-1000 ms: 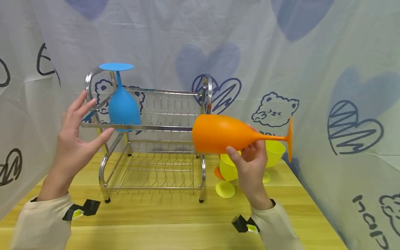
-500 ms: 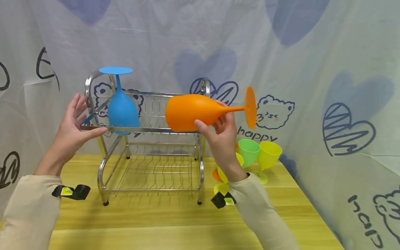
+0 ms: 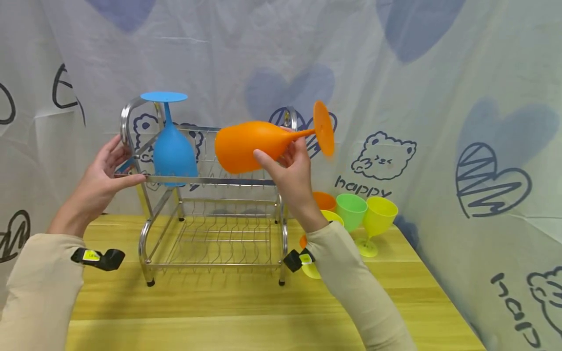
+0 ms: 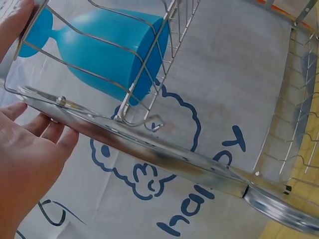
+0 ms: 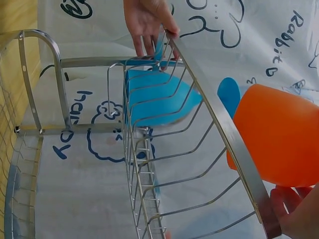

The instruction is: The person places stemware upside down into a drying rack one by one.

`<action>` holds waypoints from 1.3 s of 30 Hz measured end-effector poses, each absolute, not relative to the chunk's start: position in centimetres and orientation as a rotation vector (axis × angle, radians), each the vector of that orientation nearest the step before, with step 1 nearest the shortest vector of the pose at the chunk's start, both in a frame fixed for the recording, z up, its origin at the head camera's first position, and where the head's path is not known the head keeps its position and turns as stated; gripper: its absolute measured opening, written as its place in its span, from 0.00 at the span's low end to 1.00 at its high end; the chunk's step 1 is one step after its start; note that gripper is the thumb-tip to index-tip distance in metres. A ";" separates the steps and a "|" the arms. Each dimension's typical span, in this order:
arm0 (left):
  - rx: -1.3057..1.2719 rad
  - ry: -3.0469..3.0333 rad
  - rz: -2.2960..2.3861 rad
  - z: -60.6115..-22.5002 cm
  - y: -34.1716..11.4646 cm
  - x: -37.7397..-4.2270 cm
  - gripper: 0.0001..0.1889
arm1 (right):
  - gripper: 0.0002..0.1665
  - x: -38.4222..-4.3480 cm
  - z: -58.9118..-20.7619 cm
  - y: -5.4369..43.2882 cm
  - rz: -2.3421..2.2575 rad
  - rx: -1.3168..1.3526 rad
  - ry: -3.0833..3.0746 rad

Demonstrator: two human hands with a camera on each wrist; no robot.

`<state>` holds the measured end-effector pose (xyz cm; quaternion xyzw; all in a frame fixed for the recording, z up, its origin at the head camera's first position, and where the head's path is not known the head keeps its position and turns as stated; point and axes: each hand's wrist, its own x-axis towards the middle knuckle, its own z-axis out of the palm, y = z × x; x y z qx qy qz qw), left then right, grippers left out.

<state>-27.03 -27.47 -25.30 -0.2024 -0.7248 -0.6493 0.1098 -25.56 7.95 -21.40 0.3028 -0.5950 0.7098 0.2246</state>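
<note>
My right hand (image 3: 291, 178) holds an orange plastic goblet (image 3: 252, 145) by the lower bowl and stem. The goblet lies nearly sideways above the upper tier of a metal dish rack (image 3: 215, 181), its mouth toward the left and its foot raised at the right. My left hand (image 3: 103, 178) grips the rack's left front corner, thumb on the front rail and fingers at the side tube. Upside down at the left of that tier stands a blue goblet (image 3: 174, 151), its foot on top. The right wrist view shows the orange goblet (image 5: 279, 134) outside the front rail.
On the table at the right, partly behind my right forearm, stand a green goblet (image 3: 351, 212), a yellow goblet (image 3: 380, 216) and an orange one (image 3: 325, 200). The rack's lower tier (image 3: 219, 239) has wire slots. A printed curtain (image 3: 373, 87) hangs behind.
My right hand has carried the orange goblet left and up, from beside the rack to above its upper tier, tilting its foot upward. My left hand has closed onto the rack's corner.
</note>
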 end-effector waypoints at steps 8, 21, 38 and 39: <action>-0.625 -2.064 -1.962 -25.8 -27.5 -27.2 0.48 | 0.33 -27.0 -20.4 6.6 1.881 0.763 -1.787; -0.632 -1.965 -2.051 -26.6 -27.1 -27.4 0.47 | 0.39 -29.2 -18.7 3.9 1.557 0.686 -2.151; -0.595 -2.018 -2.021 -26.6 -27.2 -27.1 0.46 | 0.41 -31.8 -18.3 1.3 1.377 0.678 -2.531; -0.590 -2.028 -2.018 -26.5 -27.2 -27.1 0.46 | 0.41 -31.9 -18.3 1.2 1.361 0.680 -2.548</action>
